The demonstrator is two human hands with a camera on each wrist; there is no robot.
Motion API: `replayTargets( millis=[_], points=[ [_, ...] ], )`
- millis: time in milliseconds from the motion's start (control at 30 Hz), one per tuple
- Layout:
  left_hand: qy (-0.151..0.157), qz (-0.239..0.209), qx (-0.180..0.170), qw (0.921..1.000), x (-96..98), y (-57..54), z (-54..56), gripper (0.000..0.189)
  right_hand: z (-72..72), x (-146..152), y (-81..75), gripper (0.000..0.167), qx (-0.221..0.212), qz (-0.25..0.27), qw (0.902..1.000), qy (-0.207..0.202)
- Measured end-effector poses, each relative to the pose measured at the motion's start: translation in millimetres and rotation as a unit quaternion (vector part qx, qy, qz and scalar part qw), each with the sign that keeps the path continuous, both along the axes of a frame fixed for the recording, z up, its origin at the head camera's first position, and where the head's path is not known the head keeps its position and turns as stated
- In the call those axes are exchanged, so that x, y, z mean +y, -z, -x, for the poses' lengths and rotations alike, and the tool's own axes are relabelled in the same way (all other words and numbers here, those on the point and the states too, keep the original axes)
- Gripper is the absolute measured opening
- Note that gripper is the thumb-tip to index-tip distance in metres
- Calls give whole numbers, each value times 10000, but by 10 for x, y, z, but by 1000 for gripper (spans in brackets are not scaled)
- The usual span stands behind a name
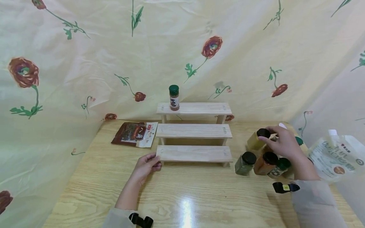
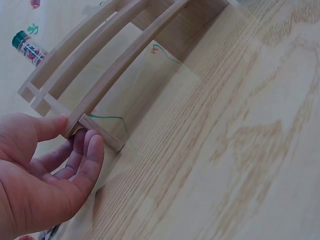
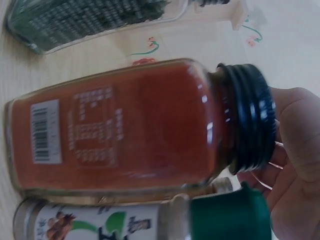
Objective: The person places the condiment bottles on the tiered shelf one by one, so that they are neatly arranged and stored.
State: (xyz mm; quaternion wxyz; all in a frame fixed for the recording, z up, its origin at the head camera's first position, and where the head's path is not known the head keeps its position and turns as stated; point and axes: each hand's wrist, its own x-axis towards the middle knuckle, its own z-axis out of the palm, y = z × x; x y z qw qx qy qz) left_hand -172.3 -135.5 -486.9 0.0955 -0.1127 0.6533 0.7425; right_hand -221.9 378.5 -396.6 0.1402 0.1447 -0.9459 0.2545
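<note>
My left hand (image 1: pixel 146 166) pinches the left end of the lowest board of a three-step wooden rack (image 1: pixel 194 154), thumb on top and fingers beneath in the left wrist view. On the rack's top step stands a small green-capped spice bottle (image 1: pixel 174 98). At the right, my right hand (image 1: pixel 285 144) grips the black lid of a jar of yellow powder (image 1: pixel 254 142). Close by stand a jar of green flakes (image 1: pixel 242 167), a jar of red-orange powder (image 3: pixel 125 127) and a green-capped bottle (image 3: pixel 100 222). The right hand and forearm partly hide other containers.
A brown and white spice packet (image 1: pixel 134 134) lies left of the rack. A white spouted pouch (image 1: pixel 335 156) stands at the far right, beyond the right forearm. Patterned cloth (image 1: pixel 182 57) hangs behind the wooden table (image 1: pixel 216 196).
</note>
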Motion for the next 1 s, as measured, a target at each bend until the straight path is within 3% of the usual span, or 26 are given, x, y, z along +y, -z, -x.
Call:
replayTargets(
  millis=[500,667,1000],
  points=[
    [1,-21,-14,10000,16,-20,-16,42,15,-165,-285,45,58,363,9973,636],
    [20,-14,20,10000,11,-9,-10,41,40,-223,-407,43,264,474,9969,567],
    [17,-215,62,9997,-9,34,11,43,64,-443,-630,49,224,730,9943,748]
  ],
)
